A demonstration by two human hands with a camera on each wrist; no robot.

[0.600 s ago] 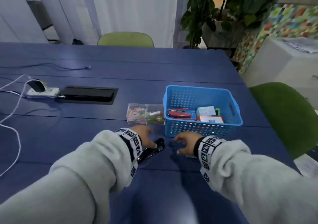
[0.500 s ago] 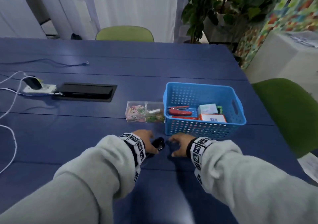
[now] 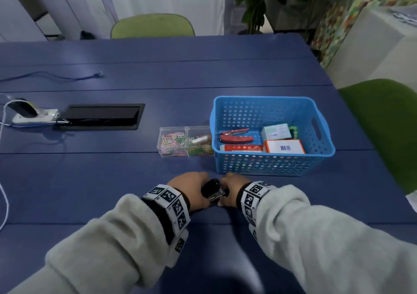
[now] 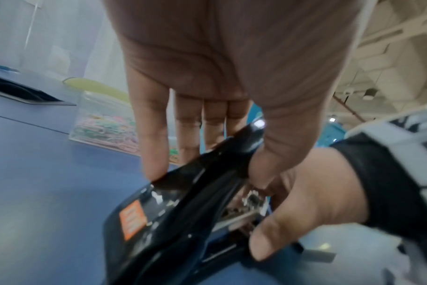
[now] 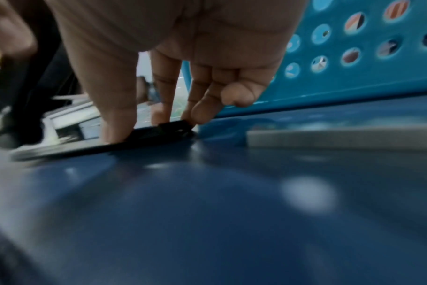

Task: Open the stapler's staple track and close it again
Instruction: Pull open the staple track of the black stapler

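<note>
Since the earlier frame the right hand [image 3: 228, 194] has closed in, pinning the base of the black stapler [image 3: 213, 191] just before the blue basket [image 3: 270, 165]; the left hand [image 3: 191, 191] grips its cover. Lift gently, base held flat.

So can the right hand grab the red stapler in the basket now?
Probably not yet: the right hand is pressing the black stapler's base down, and the blue basket's front wall stands before the red stapler.

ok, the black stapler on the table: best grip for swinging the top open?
Black stapler: hold its flat base down with the right hand, as now. The left hand grips the rounded top cover from the left. The cover already tilts up, baring the metal track.
</note>
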